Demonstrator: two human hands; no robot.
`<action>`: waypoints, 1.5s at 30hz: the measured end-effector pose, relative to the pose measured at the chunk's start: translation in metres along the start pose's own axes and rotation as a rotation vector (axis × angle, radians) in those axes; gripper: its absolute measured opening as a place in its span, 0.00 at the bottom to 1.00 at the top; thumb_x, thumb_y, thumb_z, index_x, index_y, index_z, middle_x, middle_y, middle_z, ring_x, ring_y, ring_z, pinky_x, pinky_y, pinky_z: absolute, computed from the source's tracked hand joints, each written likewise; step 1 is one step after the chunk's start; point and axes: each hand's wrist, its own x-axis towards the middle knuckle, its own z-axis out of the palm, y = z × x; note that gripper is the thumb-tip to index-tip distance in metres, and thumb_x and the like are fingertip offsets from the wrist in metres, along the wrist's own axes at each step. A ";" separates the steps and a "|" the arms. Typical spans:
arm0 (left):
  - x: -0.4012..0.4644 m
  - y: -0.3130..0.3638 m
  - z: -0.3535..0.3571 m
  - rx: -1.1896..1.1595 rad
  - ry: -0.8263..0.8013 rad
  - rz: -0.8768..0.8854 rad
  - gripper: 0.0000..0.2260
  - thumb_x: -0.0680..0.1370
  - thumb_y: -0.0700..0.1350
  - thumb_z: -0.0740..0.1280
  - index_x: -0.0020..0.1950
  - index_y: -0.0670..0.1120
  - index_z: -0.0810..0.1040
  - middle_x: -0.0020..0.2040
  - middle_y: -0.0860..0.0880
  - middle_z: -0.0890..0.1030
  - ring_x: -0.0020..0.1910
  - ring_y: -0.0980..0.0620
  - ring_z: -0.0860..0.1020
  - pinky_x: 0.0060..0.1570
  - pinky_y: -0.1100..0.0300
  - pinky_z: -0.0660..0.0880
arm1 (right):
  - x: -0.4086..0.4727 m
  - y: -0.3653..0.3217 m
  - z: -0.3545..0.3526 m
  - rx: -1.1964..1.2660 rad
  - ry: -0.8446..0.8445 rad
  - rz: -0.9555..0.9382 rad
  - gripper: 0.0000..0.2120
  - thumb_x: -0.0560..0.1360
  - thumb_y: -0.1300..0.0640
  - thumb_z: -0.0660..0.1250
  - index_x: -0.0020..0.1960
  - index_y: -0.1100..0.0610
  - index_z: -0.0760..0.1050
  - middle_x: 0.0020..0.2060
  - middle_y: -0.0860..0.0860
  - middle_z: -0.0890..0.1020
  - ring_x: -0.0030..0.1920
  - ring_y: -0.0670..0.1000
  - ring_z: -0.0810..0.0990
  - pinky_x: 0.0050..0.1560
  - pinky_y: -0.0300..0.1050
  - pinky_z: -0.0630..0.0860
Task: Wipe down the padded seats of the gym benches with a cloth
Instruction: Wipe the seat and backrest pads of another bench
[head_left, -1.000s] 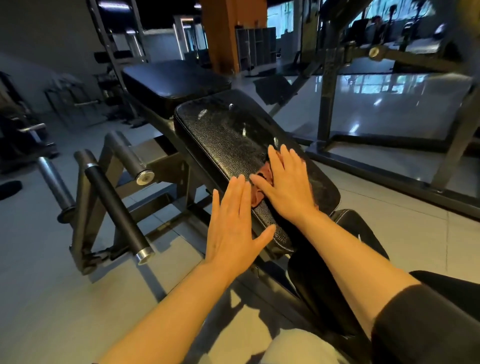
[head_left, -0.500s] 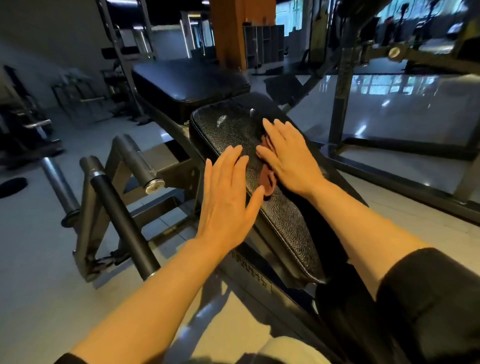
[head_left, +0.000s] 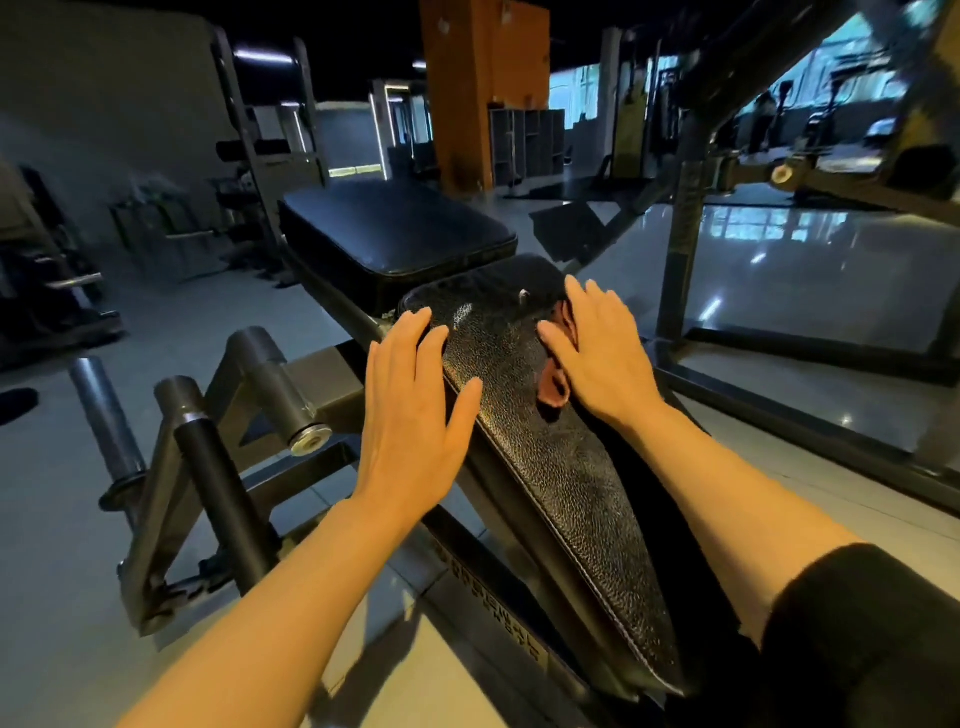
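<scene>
Two bare hands are in my view, both over a long black padded seat (head_left: 550, 467) with a pebbled surface. The pad's long axis runs from the lower right, close to me, up and away toward the middle of the view, and it tilts so its left edge sits lower. My right hand (head_left: 597, 358) lies flat near the pad's far end, fingers straight and close together, pressing a reddish-brown cloth (head_left: 555, 387) onto the pad. Most of the cloth is hidden under the palm; a fold shows beside the thumb, and I think a strip shows along the index finger, though it is dim there. My left hand (head_left: 415, 410) is flat with straight fingers slightly spread and holds nothing; its thumb touches the pad's left edge, and the fingertips reach the pad's far left corner. A dark sleeve (head_left: 862, 639) covers my right upper forearm. Just beyond the pad's far end sits a second, smoother black pad (head_left: 395, 228). To the left stands a metal frame with round pegs (head_left: 218, 499) on a pale tiled floor (head_left: 52, 519).
</scene>
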 end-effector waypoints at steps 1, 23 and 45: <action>0.001 -0.004 -0.001 0.000 0.017 -0.009 0.25 0.80 0.53 0.58 0.71 0.39 0.66 0.73 0.43 0.64 0.74 0.46 0.59 0.72 0.41 0.60 | 0.000 -0.009 0.003 -0.029 0.004 0.021 0.32 0.81 0.40 0.51 0.79 0.55 0.51 0.78 0.56 0.53 0.78 0.57 0.47 0.77 0.53 0.45; -0.017 -0.009 0.002 -0.233 0.089 -0.133 0.27 0.78 0.51 0.57 0.76 0.44 0.61 0.76 0.47 0.63 0.76 0.53 0.58 0.72 0.41 0.61 | 0.018 -0.076 0.011 0.101 -0.085 -0.471 0.24 0.84 0.51 0.52 0.78 0.52 0.54 0.78 0.49 0.56 0.78 0.49 0.47 0.75 0.43 0.45; -0.001 0.001 -0.011 -0.213 0.103 -0.136 0.26 0.79 0.54 0.57 0.72 0.40 0.67 0.70 0.46 0.68 0.70 0.52 0.66 0.71 0.57 0.63 | 0.035 -0.076 0.023 -0.041 -0.007 -0.322 0.24 0.83 0.48 0.49 0.77 0.54 0.58 0.77 0.53 0.59 0.78 0.55 0.51 0.76 0.58 0.50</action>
